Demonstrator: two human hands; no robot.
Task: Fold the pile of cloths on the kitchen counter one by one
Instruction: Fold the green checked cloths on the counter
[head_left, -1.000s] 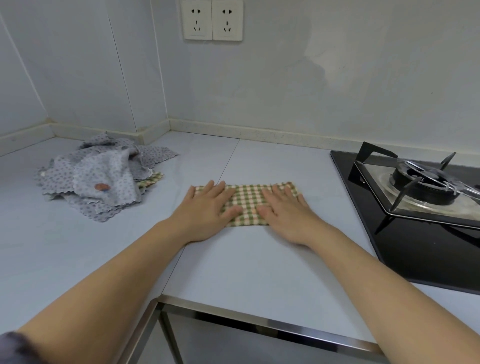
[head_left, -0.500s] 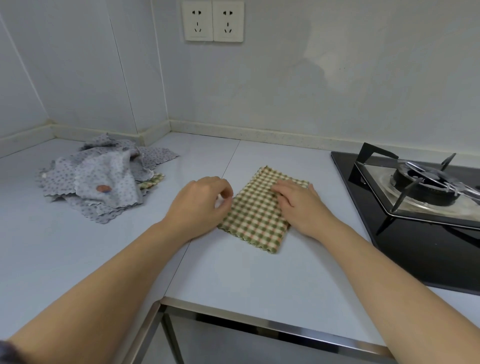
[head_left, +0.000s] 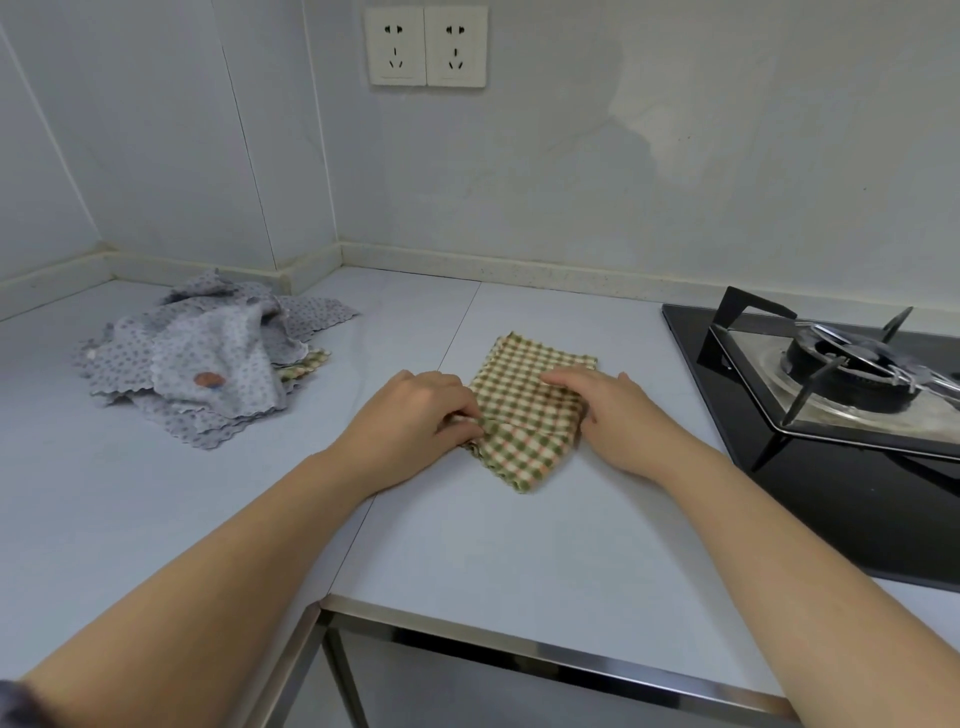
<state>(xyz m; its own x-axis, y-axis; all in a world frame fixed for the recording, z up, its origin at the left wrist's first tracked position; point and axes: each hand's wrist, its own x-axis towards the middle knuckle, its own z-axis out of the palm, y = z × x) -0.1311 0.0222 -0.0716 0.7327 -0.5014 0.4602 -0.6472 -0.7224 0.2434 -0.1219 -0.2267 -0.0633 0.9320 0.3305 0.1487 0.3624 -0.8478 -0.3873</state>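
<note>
The left hand (head_left: 415, 423) pinches the left edge of the small green, cream and orange checked cloth (head_left: 524, 410) just left of the middle of the frame: thumb and fingertips are closed on a raised lip of fabric at the fold line. The right hand (head_left: 613, 415) lies on the cloth's right side, fingers stretched leftward across the upper layer and pressing it flat; it grasps nothing that can be seen, though its thumb side is hidden by the palm.

The cloth sits between the two hands on the pale grey counter (head_left: 467, 545), turned askew, with one corner pointing toward the lower centre of the frame and the opposite corner toward the wall. A crease runs across it from the left hand's pinch to the base of the right hand, so the near flap lies below that line and the folded bulk above it. The long axis of the piece runs from lower centre toward upper centre, tipped slightly left.

Judging from this, the next fold would swing about that crease, and both hands are already at its ends; the left, holding the loose edge, is the better placed to carry it over.

Well apart in the left of the frame lies the heap of grey spotted scalloped cloths (head_left: 208, 358), not yet folded. The black glass gas hob (head_left: 831, 467) fills the right.
</note>
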